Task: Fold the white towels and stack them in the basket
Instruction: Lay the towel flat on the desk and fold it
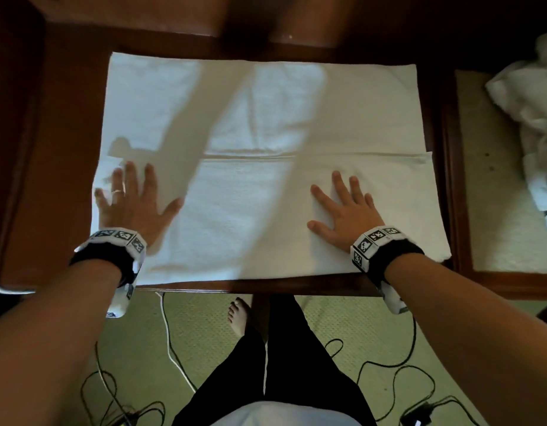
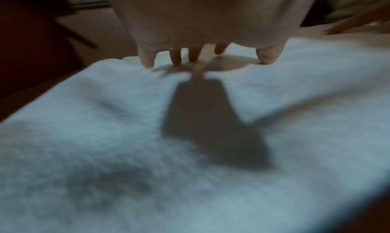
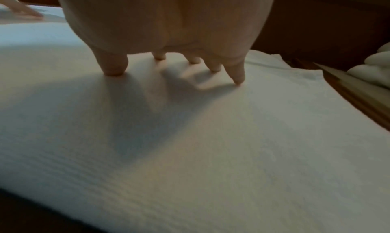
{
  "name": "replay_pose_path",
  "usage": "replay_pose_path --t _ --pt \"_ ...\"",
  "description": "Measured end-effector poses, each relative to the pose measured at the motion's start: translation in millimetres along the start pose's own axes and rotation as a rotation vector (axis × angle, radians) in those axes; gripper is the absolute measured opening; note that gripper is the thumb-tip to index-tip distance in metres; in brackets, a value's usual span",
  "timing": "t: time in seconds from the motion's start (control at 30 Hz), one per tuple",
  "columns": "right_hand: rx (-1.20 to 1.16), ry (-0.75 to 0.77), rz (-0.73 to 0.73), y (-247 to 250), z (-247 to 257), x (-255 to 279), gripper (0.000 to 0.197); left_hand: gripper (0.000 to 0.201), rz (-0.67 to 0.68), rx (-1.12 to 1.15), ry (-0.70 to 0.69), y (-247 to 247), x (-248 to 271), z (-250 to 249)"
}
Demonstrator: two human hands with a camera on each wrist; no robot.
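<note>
The basket does not show in any view, and the left wrist view is blurred, so the weave and edges of the towel [image 2: 190,153] are hard to make out there. The towel [image 1: 266,167] lies spread on the dark wooden worktop [image 1: 66,149], its near part folded over, with the folded edge running across the middle. The left hand [image 1: 129,204] lies flat on the towel's near left corner, fingers straight and spread, a ring [image 1: 118,192] on one finger; its grip is apart and holds nothing. The right hand [image 1: 343,210] lies flat on the towel's near right part, fingers likewise spread, clamped on nothing. In the right wrist view the fingertips [image 3: 114,69] touch the towel [image 3: 211,144]; the palm fills the top of the frame and hides the cloth beyond. Right of the towel, cut off by the frame edge, a heap of crumpled white towels [image 1: 533,124] lies on a pale surface. Below the worktop's near edge, cables [image 1: 170,342] trail over green carpet [image 1: 204,333] beside a bare foot [image 1: 238,315].
</note>
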State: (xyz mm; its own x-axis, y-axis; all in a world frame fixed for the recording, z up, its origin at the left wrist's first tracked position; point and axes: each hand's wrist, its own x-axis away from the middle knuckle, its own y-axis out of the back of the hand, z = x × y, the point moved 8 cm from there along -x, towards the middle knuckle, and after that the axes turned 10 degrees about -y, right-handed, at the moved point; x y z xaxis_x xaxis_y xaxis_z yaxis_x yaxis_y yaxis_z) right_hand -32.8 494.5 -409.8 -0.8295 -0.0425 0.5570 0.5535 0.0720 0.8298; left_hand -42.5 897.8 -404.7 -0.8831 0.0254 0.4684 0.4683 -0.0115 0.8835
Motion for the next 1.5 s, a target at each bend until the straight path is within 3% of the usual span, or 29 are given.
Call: replay_pose_path --t 0.07,0.13,0.3,0.4,0.6,0.8,0.97,1.17,1.27,1.4,1.5 --pt "0.025 -0.030 0.036 1.1 1.9 1.4 0.078 0.088 -0.031 -0.027 -0.203 -2.9 10.3 -35.2" --pt "0.016 -0.064 0.085 -0.2 4.1 7.4 0.080 0.085 -0.007 -0.008 -0.292 -16.1 21.9 -56.7" --pt "-0.031 -0.081 0.213 -14.7 10.9 39.9 0.088 0.083 0.085 0.024 -0.210 -23.7 42.9 -57.3" --pt "-0.057 -0.077 0.244 -14.4 9.1 49.6 0.082 0.076 0.196 0.064 -0.182 -14.5 46.7 -54.4" --pt "-0.249 -0.139 0.052 49.0 -10.4 14.2 0.050 0.058 0.175 0.136 -0.112 50.4 8.1 -52.9" --pt "-0.304 -0.187 -0.086 108.3 -41.9 -58.1 0.038 0.047 0.100 0.201 -0.085 117.6 -75.7 -49.9" --pt "-0.313 -0.157 -0.221 139.5 -69.2 -127.9 0.041 0.060 -0.016 0.133 -0.100 139.3 -150.3 -49.2" --pt "-0.137 -0.123 -0.249 141.7 -89.3 -180.6 0.059 0.071 -0.040 -0.113 -0.210 125.6 -200.2 -52.4" --pt "-0.157 -0.115 -0.347 144.1 -92.8 -183.3 0.055 0.060 -0.165 -0.137 -0.240 129.5 -204.9 -56.6" --pt "-0.147 -0.158 -0.399 152.6 -94.0 -184.7 0.037 0.025 -0.280 -0.149 -0.315 141.5 -198.4 -67.2" --pt "-0.189 -0.138 -0.439 177.0 -93.8 -179.9 0.023 0.016 -0.315 0.019 -0.298 165.6 -190.9 -67.5"
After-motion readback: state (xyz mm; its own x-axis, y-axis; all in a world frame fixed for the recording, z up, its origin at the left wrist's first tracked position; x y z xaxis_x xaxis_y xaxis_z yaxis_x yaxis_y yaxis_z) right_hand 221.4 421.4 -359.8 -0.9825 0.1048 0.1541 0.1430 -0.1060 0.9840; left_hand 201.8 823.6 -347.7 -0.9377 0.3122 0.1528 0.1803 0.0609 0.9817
